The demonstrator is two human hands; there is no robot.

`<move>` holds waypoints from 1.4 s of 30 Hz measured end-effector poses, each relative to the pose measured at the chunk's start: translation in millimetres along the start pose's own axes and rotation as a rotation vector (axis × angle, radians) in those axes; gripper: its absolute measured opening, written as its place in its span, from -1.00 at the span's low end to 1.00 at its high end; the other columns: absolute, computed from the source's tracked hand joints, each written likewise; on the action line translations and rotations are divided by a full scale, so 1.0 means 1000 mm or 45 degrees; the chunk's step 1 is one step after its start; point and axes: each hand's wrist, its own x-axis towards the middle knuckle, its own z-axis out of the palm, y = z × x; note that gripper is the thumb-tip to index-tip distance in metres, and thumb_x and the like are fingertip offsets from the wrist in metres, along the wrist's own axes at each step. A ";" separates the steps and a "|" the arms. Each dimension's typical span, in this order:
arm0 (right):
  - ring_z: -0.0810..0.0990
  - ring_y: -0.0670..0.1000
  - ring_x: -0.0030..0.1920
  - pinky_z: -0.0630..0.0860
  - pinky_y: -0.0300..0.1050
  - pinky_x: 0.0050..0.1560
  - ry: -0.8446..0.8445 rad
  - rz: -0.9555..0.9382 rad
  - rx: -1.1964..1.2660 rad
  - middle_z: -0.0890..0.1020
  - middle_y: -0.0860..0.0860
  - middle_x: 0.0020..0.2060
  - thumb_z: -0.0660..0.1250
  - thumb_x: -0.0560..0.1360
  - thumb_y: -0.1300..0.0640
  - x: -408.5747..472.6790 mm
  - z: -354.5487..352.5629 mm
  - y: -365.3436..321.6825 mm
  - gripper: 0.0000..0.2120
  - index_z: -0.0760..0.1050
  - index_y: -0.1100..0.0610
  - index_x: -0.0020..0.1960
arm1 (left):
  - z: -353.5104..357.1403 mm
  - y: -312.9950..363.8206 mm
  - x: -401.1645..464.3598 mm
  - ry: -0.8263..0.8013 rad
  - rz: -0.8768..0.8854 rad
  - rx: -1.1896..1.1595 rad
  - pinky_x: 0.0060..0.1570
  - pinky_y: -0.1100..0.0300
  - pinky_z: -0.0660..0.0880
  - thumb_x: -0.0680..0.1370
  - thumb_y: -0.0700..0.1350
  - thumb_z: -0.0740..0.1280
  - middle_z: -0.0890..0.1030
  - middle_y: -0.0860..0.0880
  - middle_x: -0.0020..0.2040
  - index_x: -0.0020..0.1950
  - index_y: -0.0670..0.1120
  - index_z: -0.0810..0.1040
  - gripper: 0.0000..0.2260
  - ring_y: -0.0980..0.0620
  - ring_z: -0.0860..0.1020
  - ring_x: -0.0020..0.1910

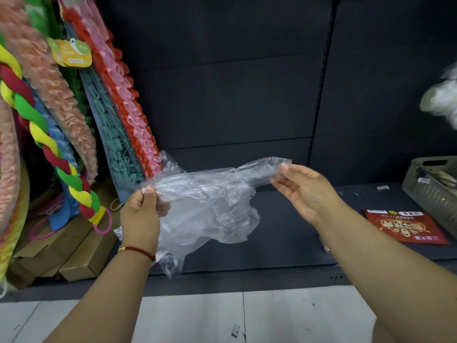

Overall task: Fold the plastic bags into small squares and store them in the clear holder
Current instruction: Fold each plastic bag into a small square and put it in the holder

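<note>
fingers (148, 191) of the left hand (141, 216) are curled round one end of the clear plastic bag (207, 201), thumb on top pinching the film, knuckles toward the camera. right hand (304, 191) pinches the other end at about 2 o'clock from the left one, thumb and fingertips closed on a twisted strip of the bag, remaining fingers loosely bent below it. both hands grasping, neither released.

bag is held up in the air between the two hands, above the dark shelf (284, 233), not resting on it. top edge stretched roughly taut left to right, rising slightly toward the right hand. the rest hangs crumpled and unfolded below, a tail dropping past the left wrist toward 6 o'clock. red string bracelet (138, 251) on that wrist.

outward from there: at 3 o'clock on the shelf a red printed packet (405, 229) lies flat, well apart from the bag. beyond it, at the right edge, a grey slotted basket (430, 191) with something inside, contents unclear. at 9 to 11 o'clock hang ruffled fabric strips in pink, red, green, plus a red-yellow-green braided rope (47, 137), with a yellow-green tag (71, 54) near the top. brown cardboard boxes (74, 248) sit at 8 o'clock under them. blurred white object at 2 o'clock far right, cannot identify. pale floor tiles (222, 318) at 6 o'clock.
</note>
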 end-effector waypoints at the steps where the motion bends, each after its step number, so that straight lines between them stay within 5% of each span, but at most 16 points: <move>1: 0.64 -0.03 -0.21 0.63 -0.15 -0.12 0.044 -0.061 -0.185 0.64 0.09 -0.19 0.42 0.48 0.22 0.001 -0.001 0.001 -0.91 0.58 0.24 -0.07 | 0.000 0.000 0.000 0.017 0.012 0.007 -0.23 0.21 0.53 0.68 -0.08 0.16 0.55 -0.12 -0.32 -0.26 -0.13 0.45 -0.67 0.01 0.53 -0.35; 4: 0.57 -0.04 -0.18 0.59 -0.16 -0.12 0.188 -0.188 -0.457 0.60 0.03 -0.21 0.37 0.55 0.14 0.007 -0.006 0.003 -0.86 0.56 0.18 -0.15 | -0.003 -0.002 0.002 0.038 0.051 0.069 -0.33 0.28 0.50 0.68 -0.06 0.16 0.49 -0.09 -0.35 -0.29 -0.12 0.41 -0.66 0.03 0.47 -0.38; 7: 0.57 -0.07 -0.30 0.59 -0.17 -0.18 0.255 -0.316 -0.582 0.56 0.02 -0.32 0.30 0.60 0.11 0.008 -0.008 0.005 -0.76 0.51 0.17 -0.22 | -0.005 -0.001 0.001 0.013 0.179 0.253 -0.35 0.14 0.40 0.67 -0.01 0.16 0.43 -0.09 -0.44 -0.33 -0.15 0.35 -0.60 -0.02 0.38 -0.44; 10: 0.54 -0.10 -0.44 0.57 -0.17 -0.27 0.342 -0.414 -0.488 0.53 -0.02 -0.43 0.27 0.62 0.06 0.007 -0.003 0.003 -0.72 0.46 0.16 -0.23 | -0.002 0.006 -0.001 0.001 0.193 0.305 -0.35 0.12 0.35 0.66 0.00 0.17 0.40 -0.07 -0.49 -0.37 -0.10 0.33 -0.59 -0.01 0.36 -0.48; 13: 0.66 -0.01 -0.25 0.59 -0.09 -0.07 0.040 -0.242 -0.160 0.65 0.01 -0.32 0.41 0.40 -0.22 -0.001 0.002 0.001 -0.57 0.48 0.15 -0.06 | 0.003 0.013 0.003 0.015 0.037 0.120 -0.44 0.19 0.31 0.66 0.03 0.19 0.34 0.08 -0.56 -0.37 -0.05 0.29 -0.59 0.08 0.30 -0.55; 15: 0.68 0.01 -0.02 0.57 -0.12 0.07 -0.342 -0.057 -0.504 0.71 0.02 -0.11 0.50 0.21 -0.36 -0.009 0.002 0.008 -0.32 0.52 0.13 0.09 | 0.006 0.016 0.004 0.054 -0.115 0.003 -0.50 0.26 0.28 0.66 0.03 0.19 0.30 0.07 -0.54 -0.35 -0.03 0.29 -0.61 0.12 0.26 -0.57; 17: 0.66 -0.05 0.05 0.53 -0.26 0.10 -0.669 0.032 -0.956 0.71 -0.01 -0.03 0.51 0.30 -0.15 -0.019 0.006 0.018 -0.55 0.60 0.12 0.05 | 0.008 0.018 0.003 0.071 -0.283 -0.085 -0.45 0.20 0.28 0.66 0.05 0.20 0.32 0.00 -0.46 -0.31 -0.02 0.36 -0.65 0.08 0.27 -0.51; 20: 0.64 -0.03 -0.09 0.52 -0.17 0.10 -0.729 -0.099 -1.141 0.68 0.05 -0.19 0.46 0.47 0.17 -0.023 0.013 0.024 -0.91 0.62 0.18 -0.16 | 0.008 0.018 0.003 -0.068 -0.597 -0.154 -0.24 0.09 0.44 0.62 0.19 0.19 0.52 -0.02 -0.38 -0.12 -0.06 0.54 -0.65 -0.01 0.47 -0.36; 22: 0.63 0.00 -0.13 0.52 -0.14 0.10 -0.628 -0.163 -1.066 0.68 0.07 -0.23 0.36 0.55 0.18 -0.020 0.013 0.022 -0.84 0.58 0.18 -0.19 | 0.008 0.019 0.003 -0.291 -0.772 -0.242 0.01 0.03 0.53 0.58 0.30 0.15 0.66 -0.08 -0.12 0.22 -0.09 0.52 -0.50 -0.05 0.59 -0.11; 25: 0.61 0.07 -0.21 0.58 -0.01 0.03 -0.540 -0.118 -0.876 0.65 0.12 -0.27 0.29 0.59 0.16 -0.016 0.013 0.016 -0.82 0.51 0.19 -0.17 | 0.006 0.028 -0.008 -0.567 -0.833 -0.282 -0.28 0.10 0.61 0.53 0.24 0.28 0.65 -0.13 0.04 0.42 -0.01 0.33 -0.45 -0.07 0.63 -0.11; 28: 0.58 0.00 -0.32 0.54 -0.01 -0.04 -0.483 -0.114 -0.918 0.63 0.08 -0.34 0.26 0.61 0.16 -0.011 0.011 0.017 -0.82 0.48 0.20 -0.15 | 0.007 0.029 -0.019 -0.708 -0.785 -0.250 -0.25 0.07 0.64 0.41 0.07 0.41 0.53 -0.01 0.26 0.56 0.18 0.11 -0.22 -0.08 0.69 -0.10; 31: 0.52 -0.02 -0.42 0.45 0.01 -0.13 -0.459 -0.150 -0.975 0.59 0.03 -0.43 0.23 0.63 0.16 -0.009 0.010 0.019 -0.80 0.45 0.18 -0.16 | 0.009 0.032 -0.026 -0.774 -0.739 -0.161 -0.30 0.15 0.62 0.50 -0.09 0.40 0.55 0.06 0.06 0.44 0.24 0.27 -0.42 -0.08 0.66 -0.22; 35: 0.48 -0.01 -0.50 0.46 -0.20 -0.34 -0.487 -0.113 -1.015 0.54 0.04 -0.48 0.19 0.65 0.14 -0.008 0.007 0.019 -0.80 0.42 0.18 -0.14 | 0.012 0.032 -0.030 -0.739 -0.708 -0.068 -0.38 0.29 0.57 0.56 -0.34 0.31 0.63 -0.12 -0.23 0.00 -0.18 0.61 -0.88 0.08 0.64 -0.37; 42: 0.46 0.04 -0.50 0.49 -0.16 -0.19 -0.491 0.287 -1.047 0.48 0.03 -0.54 0.11 0.67 0.01 -0.006 -0.009 0.016 -0.71 0.42 0.17 -0.09 | 0.006 0.026 -0.014 -0.526 -0.861 -0.334 -0.44 0.36 0.54 0.57 -0.42 0.22 0.64 -0.08 -0.33 -0.04 -0.27 0.58 -0.84 0.13 0.59 -0.43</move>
